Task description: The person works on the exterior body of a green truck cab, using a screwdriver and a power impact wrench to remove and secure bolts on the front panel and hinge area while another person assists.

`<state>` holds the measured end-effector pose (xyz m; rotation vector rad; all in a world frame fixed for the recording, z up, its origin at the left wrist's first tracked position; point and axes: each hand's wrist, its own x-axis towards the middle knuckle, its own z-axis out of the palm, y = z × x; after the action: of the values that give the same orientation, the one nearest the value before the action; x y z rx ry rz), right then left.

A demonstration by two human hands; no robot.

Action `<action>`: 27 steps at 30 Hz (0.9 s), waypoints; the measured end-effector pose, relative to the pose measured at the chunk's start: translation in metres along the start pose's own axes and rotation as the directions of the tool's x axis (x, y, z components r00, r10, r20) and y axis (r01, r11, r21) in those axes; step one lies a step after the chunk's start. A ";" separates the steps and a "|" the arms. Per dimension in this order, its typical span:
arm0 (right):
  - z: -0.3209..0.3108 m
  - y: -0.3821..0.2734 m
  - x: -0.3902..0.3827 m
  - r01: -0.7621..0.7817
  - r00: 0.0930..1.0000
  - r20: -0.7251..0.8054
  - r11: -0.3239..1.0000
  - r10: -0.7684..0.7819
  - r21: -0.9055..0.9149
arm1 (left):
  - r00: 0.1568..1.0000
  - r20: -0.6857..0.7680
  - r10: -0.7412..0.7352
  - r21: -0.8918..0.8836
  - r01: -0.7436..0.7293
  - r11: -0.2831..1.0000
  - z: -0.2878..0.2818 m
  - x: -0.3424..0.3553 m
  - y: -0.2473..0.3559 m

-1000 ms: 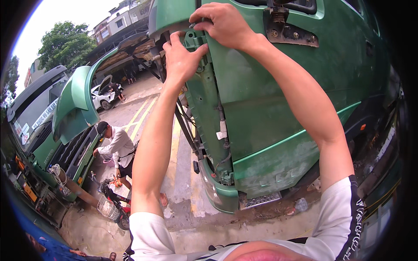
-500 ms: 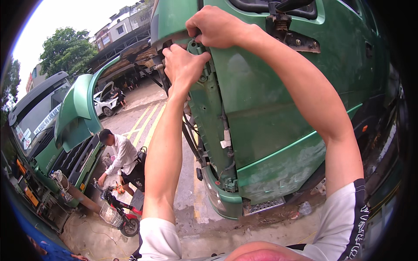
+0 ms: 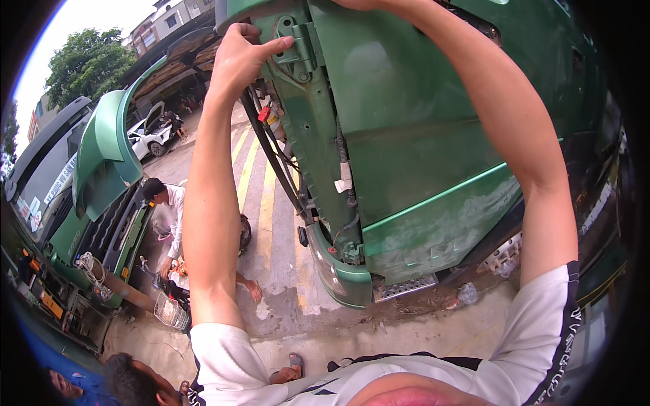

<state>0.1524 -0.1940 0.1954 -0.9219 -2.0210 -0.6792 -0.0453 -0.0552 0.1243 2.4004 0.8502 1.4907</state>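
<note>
My left hand (image 3: 240, 57) is raised at the front pillar of a green truck cab (image 3: 399, 95). Its thumb stretches toward a green door hinge (image 3: 296, 51), and its bent fingers touch the panel edge above; I see nothing held in it. My right hand (image 3: 359, 3) is at the top edge of the picture, over the upper part of the green door (image 3: 406, 176), with its fingers cut off from view. Below the hinge, a dark cable (image 3: 341, 142) with a white tag runs down the gap between pillar and door.
Black hoses and a red connector (image 3: 264, 114) hang left of the pillar. A metal step (image 3: 405, 288) sits under the door. At left are another green truck (image 3: 61, 237) and a person in a white shirt (image 3: 175, 216) near a bike basket (image 3: 170, 311). Another person's head (image 3: 132, 380) is close at lower left.
The view has shifted. My hands, earlier together at the hinge, are now apart: the left is off to its left, the right up at the top edge. A head has appeared at lower left.
</note>
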 end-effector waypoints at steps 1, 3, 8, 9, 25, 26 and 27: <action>0.000 0.005 -0.005 -0.009 1.000 0.007 1.000 0.009 -0.003 | 0.995 -0.042 0.095 0.019 -0.094 0.995 0.007 -0.006 -0.003; -0.002 0.010 -0.013 -0.025 0.997 -0.079 0.999 0.022 -0.042 | 0.984 -0.013 0.180 -0.071 -0.181 0.981 0.018 -0.023 -0.001; 0.013 0.000 -0.018 0.052 0.986 -0.155 0.999 -0.053 -0.009 | 0.893 -0.140 0.427 0.163 -0.405 0.900 0.037 -0.062 -0.020; 0.015 0.008 -0.018 0.075 0.981 -0.177 0.997 -0.075 -0.009 | 0.894 -0.207 0.397 0.108 -0.382 0.918 0.049 -0.062 -0.021; 0.023 0.021 -0.019 0.007 0.991 -0.137 1.000 -0.004 0.023 | 0.851 -0.345 0.396 0.169 -0.358 0.918 0.061 -0.051 -0.012; 0.023 0.020 -0.019 -0.002 0.992 -0.129 1.000 0.006 0.028 | 0.857 -0.329 0.397 0.200 -0.348 0.916 0.058 -0.051 -0.011; 0.024 0.021 -0.019 0.000 0.992 -0.128 1.000 0.003 0.030 | 0.857 -0.331 0.396 0.202 -0.346 0.916 0.056 -0.051 -0.012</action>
<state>0.1664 -0.1713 0.1700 -0.8410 -1.9121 -0.6879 -0.0175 -0.0664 0.0537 2.5320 0.5808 2.1457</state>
